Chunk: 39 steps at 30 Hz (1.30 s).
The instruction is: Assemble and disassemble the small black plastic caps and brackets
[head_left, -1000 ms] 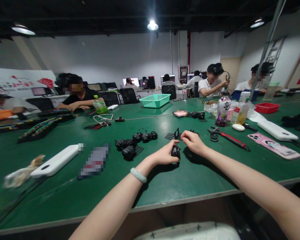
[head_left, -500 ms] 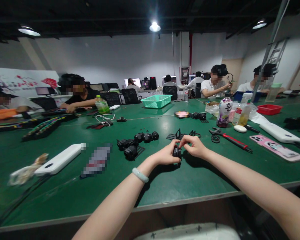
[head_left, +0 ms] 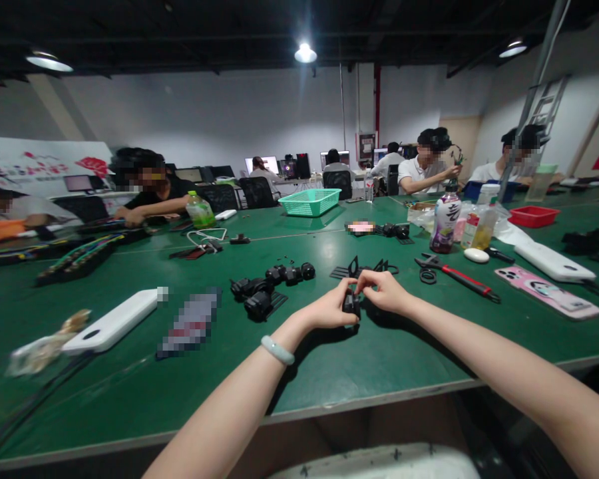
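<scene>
A small black plastic part is gripped by my left hand, thumb on the near side and fingers on the far side, just over the green table. My right hand has its thumb and forefinger pinched together at the part's upper right edge. Whatever lies between those fingertips is too small to make out. Behind my hands are flat black slotted pieces. Several black jointed parts lie in a cluster to the left of my left hand.
Red-handled pliers, a pink phone case and a white power bank lie at right. Bottles stand behind them. Another white power bank lies at left. A green basket sits farther back. Co-workers sit across the table.
The view has turned very slightly to the right, so everything appears shifted a little left. Both hands keep nearly the same pose at the black part.
</scene>
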### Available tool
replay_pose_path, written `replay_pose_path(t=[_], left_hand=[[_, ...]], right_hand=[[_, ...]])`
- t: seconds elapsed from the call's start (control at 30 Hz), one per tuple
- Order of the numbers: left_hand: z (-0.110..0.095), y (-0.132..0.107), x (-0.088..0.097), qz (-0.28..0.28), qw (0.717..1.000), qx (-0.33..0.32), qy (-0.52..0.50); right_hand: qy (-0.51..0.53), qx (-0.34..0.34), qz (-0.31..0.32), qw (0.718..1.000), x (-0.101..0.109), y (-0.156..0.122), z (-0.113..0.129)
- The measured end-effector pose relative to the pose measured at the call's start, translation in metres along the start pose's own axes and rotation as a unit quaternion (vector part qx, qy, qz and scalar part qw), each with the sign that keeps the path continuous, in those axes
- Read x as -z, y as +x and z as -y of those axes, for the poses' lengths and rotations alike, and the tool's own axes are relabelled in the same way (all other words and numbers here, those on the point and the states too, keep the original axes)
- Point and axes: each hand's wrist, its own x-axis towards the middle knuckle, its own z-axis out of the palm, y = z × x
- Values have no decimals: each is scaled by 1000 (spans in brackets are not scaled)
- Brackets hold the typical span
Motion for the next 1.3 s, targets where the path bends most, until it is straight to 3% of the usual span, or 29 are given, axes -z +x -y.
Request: replay_pose_path(t=[0.27, 0.53, 0.97, 1.3], left_hand=[[-1, -2, 2, 4, 1000, 14, 3], [1, -2, 2, -1, 1000, 22, 15], [0, -1, 1, 3, 1000, 4, 7], [-2, -2, 2, -2, 1000, 12, 4]], right_hand=[[-9, 12, -4, 1000, 3, 2, 2], [6, 82, -6, 997, 9, -2, 11], [5, 41, 1, 999, 9, -1, 11], [10, 49, 21, 999, 9, 0, 10]])
